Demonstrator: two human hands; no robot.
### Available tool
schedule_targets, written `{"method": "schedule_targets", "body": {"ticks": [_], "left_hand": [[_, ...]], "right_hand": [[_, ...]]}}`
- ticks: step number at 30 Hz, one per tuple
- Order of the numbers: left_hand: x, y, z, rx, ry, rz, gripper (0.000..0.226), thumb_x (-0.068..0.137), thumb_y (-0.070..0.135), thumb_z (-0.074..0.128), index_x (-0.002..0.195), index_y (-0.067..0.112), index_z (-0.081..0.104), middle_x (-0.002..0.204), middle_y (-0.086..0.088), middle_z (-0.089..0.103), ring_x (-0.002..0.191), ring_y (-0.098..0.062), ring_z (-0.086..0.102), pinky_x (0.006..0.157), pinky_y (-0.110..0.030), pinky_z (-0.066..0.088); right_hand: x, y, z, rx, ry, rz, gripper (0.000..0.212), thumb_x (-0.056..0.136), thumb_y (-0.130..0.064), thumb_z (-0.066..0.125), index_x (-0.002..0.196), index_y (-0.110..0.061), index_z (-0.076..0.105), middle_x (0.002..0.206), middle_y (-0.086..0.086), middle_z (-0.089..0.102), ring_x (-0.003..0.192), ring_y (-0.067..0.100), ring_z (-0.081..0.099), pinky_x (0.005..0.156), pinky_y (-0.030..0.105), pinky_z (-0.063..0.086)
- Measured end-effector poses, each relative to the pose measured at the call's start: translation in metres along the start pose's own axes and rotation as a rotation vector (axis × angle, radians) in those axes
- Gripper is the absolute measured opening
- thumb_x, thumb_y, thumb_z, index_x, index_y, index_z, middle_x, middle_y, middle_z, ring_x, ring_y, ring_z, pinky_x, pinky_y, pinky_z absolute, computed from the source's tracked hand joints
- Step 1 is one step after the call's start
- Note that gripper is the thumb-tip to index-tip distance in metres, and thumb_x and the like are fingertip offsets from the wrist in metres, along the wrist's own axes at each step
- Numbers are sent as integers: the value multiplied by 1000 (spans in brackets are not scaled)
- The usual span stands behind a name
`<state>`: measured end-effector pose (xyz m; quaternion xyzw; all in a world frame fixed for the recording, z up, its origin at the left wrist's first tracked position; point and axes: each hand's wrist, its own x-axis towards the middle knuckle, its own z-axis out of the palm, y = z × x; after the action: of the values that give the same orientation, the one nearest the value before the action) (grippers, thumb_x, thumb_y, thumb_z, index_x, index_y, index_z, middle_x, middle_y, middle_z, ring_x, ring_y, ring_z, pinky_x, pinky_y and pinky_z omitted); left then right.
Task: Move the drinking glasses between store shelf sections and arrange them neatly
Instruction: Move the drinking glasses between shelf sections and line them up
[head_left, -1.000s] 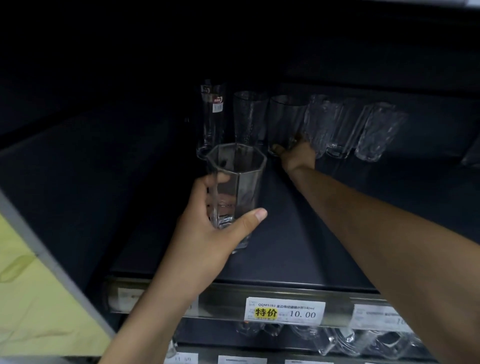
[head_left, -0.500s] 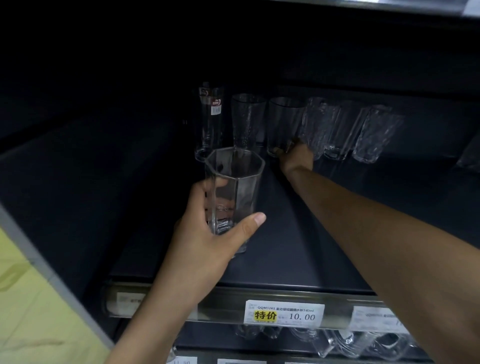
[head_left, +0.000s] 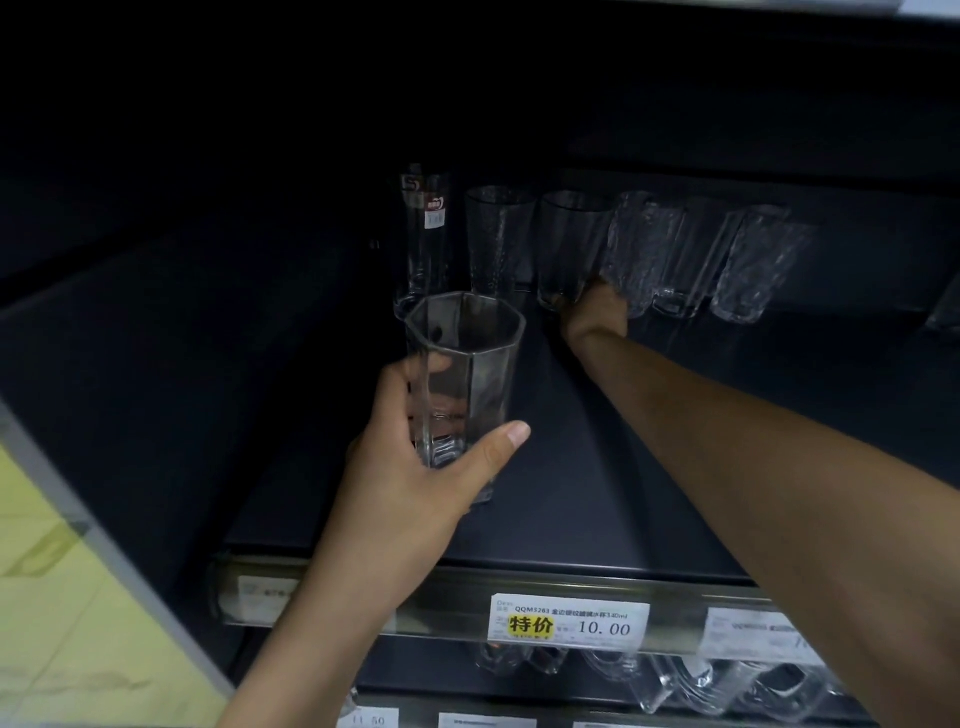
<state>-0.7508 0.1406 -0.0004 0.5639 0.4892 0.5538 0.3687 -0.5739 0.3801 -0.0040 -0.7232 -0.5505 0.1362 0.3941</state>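
Our left hand (head_left: 410, 478) is gripping the clear octagonal glass (head_left: 465, 374). Whether our right hand (head_left: 592, 318) is holding the smooth clear tumbler (head_left: 571, 244), upper centre, we cannot tell. Nudging it could topple the neighbouring textured glasses (head_left: 640, 254).

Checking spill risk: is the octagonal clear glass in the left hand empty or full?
Empty. The clear octagonal drinking glass shows no liquid line; fingers of the left hand show through its walls.

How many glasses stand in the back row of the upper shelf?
6, left to right: labelled glass, second glass, third glass, fourth glass, fifth glass, sixth glass. A seventh glass may sit at the right edge.
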Motion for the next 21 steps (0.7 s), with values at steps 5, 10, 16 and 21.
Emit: {"method": "schedule_targets", "body": {"ticks": [5, 10, 16, 21], "left_hand": [[-1, 0, -1, 14, 3, 3, 56, 62, 49, 76, 112, 42, 51, 101, 28, 67, 93, 10, 65, 71, -3, 47], [-1, 0, 0, 23, 17, 1, 60, 61, 50, 75, 114, 41, 51, 101, 29, 67, 93, 10, 64, 71, -3, 46], [-1, 0, 0, 44, 37, -9, 60, 58, 55, 75, 112, 47, 49, 102, 30, 66, 93, 10, 65, 76, -14, 49], [0, -2, 0, 55, 37, -14, 58, 57, 56, 75, 108, 52, 48, 98, 31, 65, 94, 9, 64, 83, -20, 48]], "right_hand": [[2, 0, 1, -17, -6, 16, 40, 98, -21, 60, 133, -4, 51, 133, 18, 59, 120, 32, 58, 91, 31, 47], [2, 0, 1, -17, -13, 19, 40, 98, -21, 59, 133, -2, 51, 135, 19, 58, 122, 32, 57, 93, 32, 47], [-2, 0, -2, -33, -18, -2, 38, 98, -18, 58, 132, -1, 51, 134, 19, 58, 121, 32, 57, 89, 29, 46], [-12, 4, -10, -8, -37, -16, 36, 95, -16, 56, 129, -3, 53, 129, 17, 61, 115, 29, 60, 78, 23, 42]]}}
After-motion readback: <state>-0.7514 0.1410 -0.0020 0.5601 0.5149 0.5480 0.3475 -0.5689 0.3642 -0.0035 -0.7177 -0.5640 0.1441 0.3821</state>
